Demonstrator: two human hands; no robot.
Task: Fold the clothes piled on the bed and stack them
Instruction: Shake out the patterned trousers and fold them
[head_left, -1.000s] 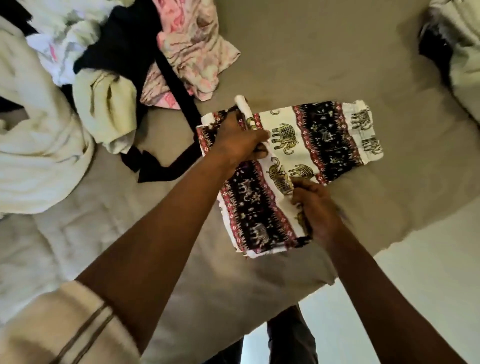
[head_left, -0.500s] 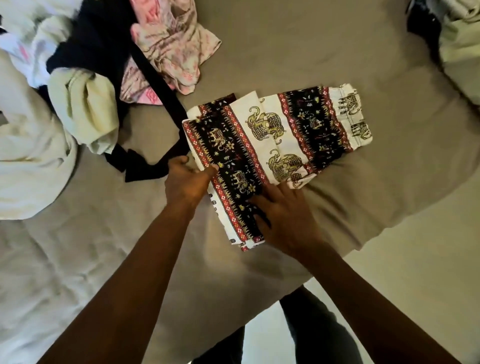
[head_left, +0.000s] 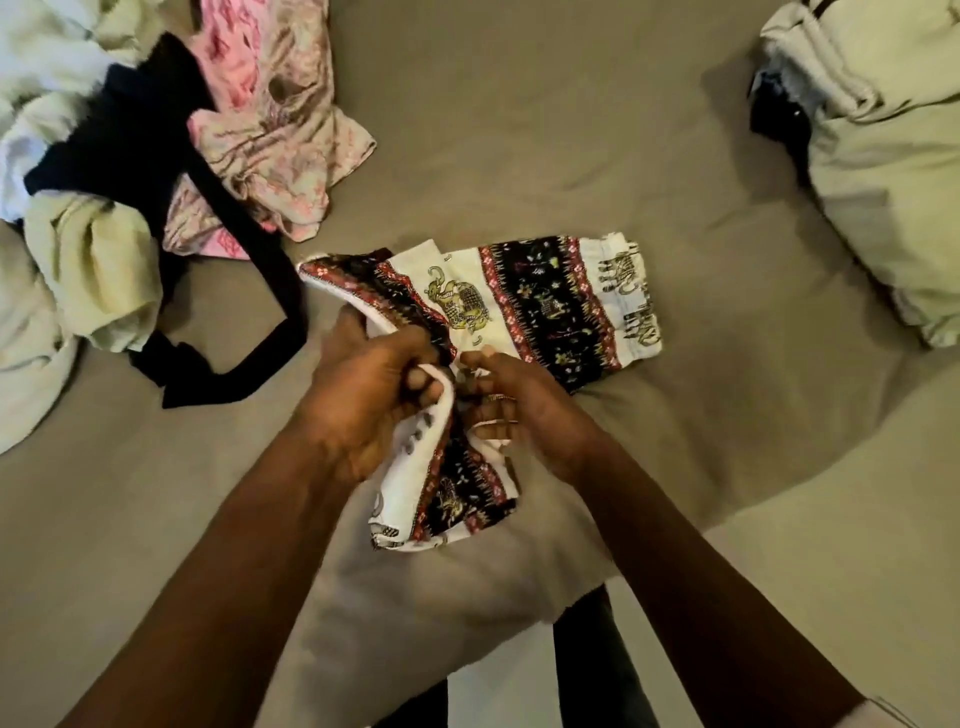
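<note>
The bed carries the unfolded pile at ten o'clock and the elephant-print garment at centre. The left hand and right hand both clench its bunched near end. The flat part reaches toward two o'clock, its long axis roughly nine-to-three, nearer the right hand.

head-worn view, down over bed
</note>
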